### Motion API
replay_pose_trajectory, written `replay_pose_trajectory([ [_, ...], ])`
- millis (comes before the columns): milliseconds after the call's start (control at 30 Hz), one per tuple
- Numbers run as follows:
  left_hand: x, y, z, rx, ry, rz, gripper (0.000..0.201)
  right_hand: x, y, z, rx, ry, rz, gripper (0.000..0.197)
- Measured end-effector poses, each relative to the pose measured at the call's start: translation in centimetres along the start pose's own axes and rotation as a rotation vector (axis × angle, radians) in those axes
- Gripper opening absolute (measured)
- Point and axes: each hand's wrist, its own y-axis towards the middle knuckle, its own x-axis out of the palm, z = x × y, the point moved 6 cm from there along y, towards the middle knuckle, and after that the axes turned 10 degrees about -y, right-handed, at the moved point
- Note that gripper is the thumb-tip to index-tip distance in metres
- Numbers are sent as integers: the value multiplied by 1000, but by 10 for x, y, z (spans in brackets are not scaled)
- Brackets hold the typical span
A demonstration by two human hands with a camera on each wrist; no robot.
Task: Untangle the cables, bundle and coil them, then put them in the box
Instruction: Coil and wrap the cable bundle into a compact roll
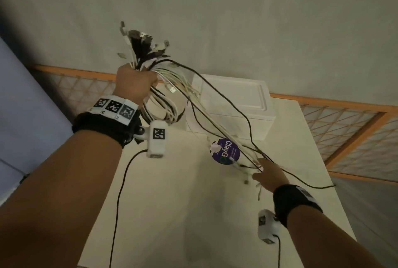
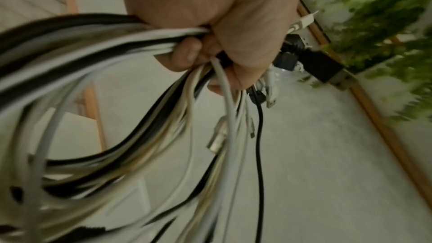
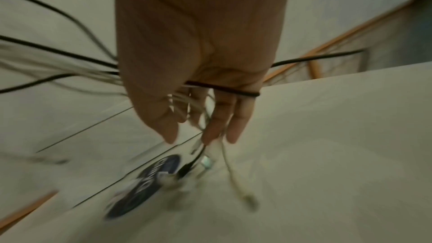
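Note:
My left hand point(image 1: 135, 82) is raised above the table and grips a thick bundle of black and white cables point(image 1: 163, 106); its fist point(image 2: 210, 25) closes round them. Their plugs point(image 1: 142, 44) stick up out of the fist, and coiled loops point(image 2: 93, 53) hang below it. Several loose strands point(image 1: 215, 112) run down and right to my right hand point(image 1: 268, 174). That hand point(image 3: 219, 110) has straight fingers, with a black cable point(image 3: 243, 92) lying across them and white strands passing by the thumb. The white box point(image 1: 232, 104) stands at the table's far side, behind the strands.
A round purple-labelled disc point(image 1: 226, 151) lies on the white table point(image 1: 172, 214) near the cable ends. An orange-framed lattice rail point(image 1: 344, 130) runs behind the table. The black wrist-camera lead point(image 1: 120, 192) hangs under my left arm. Green foliage point(image 2: 385, 25) shows in the left wrist view.

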Motion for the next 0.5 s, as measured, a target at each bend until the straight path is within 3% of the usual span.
replay_pose_trajectory([
  [100,-9,4,-16,-38,113,30,15,-18,-6,34,75,161,17,68],
  [200,-9,6,-36,-95,218,38,16,-23,-16,48,264,694,-159,74],
  [267,-14,8,-44,-123,248,60,12,-23,-17,52,204,1136,-302,67],
  [333,-24,12,-50,-140,266,101,16,-32,-19,45,55,1474,-345,42],
  [400,-30,10,-54,-151,315,127,24,-41,-22,45,189,1379,-204,50],
  [500,-28,7,-56,-140,310,132,23,-46,-18,41,317,885,-10,43],
])
